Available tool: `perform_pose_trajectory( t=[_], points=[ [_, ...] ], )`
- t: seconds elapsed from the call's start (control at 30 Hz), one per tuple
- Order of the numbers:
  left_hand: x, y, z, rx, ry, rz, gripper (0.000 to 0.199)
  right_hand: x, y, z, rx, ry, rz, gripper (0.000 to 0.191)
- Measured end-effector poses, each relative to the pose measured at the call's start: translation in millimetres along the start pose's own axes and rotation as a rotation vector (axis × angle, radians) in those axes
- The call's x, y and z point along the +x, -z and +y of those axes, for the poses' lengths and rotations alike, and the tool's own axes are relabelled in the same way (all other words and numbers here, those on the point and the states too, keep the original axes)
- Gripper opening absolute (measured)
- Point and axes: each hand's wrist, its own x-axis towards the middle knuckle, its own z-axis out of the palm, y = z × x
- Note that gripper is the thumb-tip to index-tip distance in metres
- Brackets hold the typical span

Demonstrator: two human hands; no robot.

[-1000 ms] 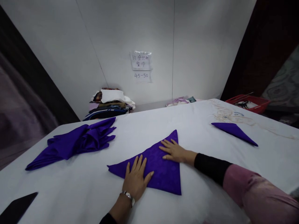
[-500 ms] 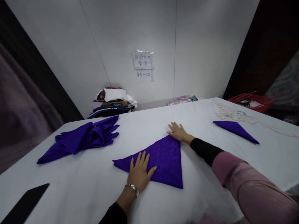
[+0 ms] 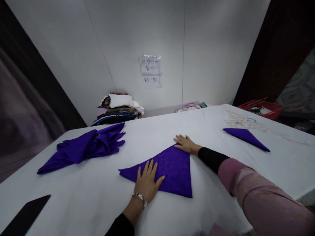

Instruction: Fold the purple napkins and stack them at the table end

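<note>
A purple cloth napkin (image 3: 176,170), folded to a triangle, lies flat on the white-covered table (image 3: 98,196) in front of me. My left hand (image 3: 147,183) rests on its left part, palm down with the fingers spread. At the napkin's upper right corner, my right hand (image 3: 186,143) lies flat and open, its fingers reaching past the far edge. Off to the right is a smaller folded purple napkin (image 3: 246,137), apart from both hands. A loose heap of purple napkins (image 3: 86,147) sits to the left.
Stacked folded clothes (image 3: 118,109) stand behind the table by the wall, with more fabric (image 3: 189,107) farther right. A red basket (image 3: 273,114) is beyond the right back edge. At the near left lies a dark flat object (image 3: 27,216). Paper signs (image 3: 150,70) hang on the wall.
My right hand has shifted slightly nearer and left along the napkin's upper corner. My left hand stays in place on the napkin. The view has moved a little.
</note>
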Motion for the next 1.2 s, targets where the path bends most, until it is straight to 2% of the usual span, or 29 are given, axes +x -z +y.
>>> perform_pose_trajectory(
  t=[0.13,0.2,0.27,0.33,0.4,0.5,0.6,0.73,1.0,1.2],
  points=[
    [-1,1.3,1,0.002,0.001,-0.007,0.067,0,10,40,0.044,-0.278,0.086,0.061],
    [-1,1.7,2,0.004,0.005,-0.009,0.067,-3,13,48,0.071,-0.345,0.12,0.061],
    [-1,2.0,2,0.006,0.006,-0.007,0.068,-8,13,46,0.104,-0.342,0.148,0.063],
    [-1,2.3,2,0.006,0.006,-0.006,0.068,-18,8,36,0.138,-0.266,0.154,0.062],
    [0,2.4,3,0.003,0.007,-0.008,0.068,-35,0,18,0.165,-0.134,0.13,0.052],
    [0,2.3,3,-0.004,0.007,-0.013,0.069,-73,-10,-9,0.194,0.195,0.087,0.041],
    [-1,2.1,3,-0.012,0.01,-0.016,0.069,-108,-9,-26,0.176,0.431,0.064,0.045],
    [-1,3.1,2,-0.023,0.009,-0.033,0.07,-127,-3,-32,0.069,0.483,0.044,0.051],
    [0,6.3,3,-0.038,0.0,-0.05,0.071,-104,-9,-31,-0.061,0.419,0.174,0.037],
    [10,6.8,-21,-0.051,-0.094,-0.042,0.072,-118,-15,-51,-0.129,0.383,0.268,0.038]
  ],
)
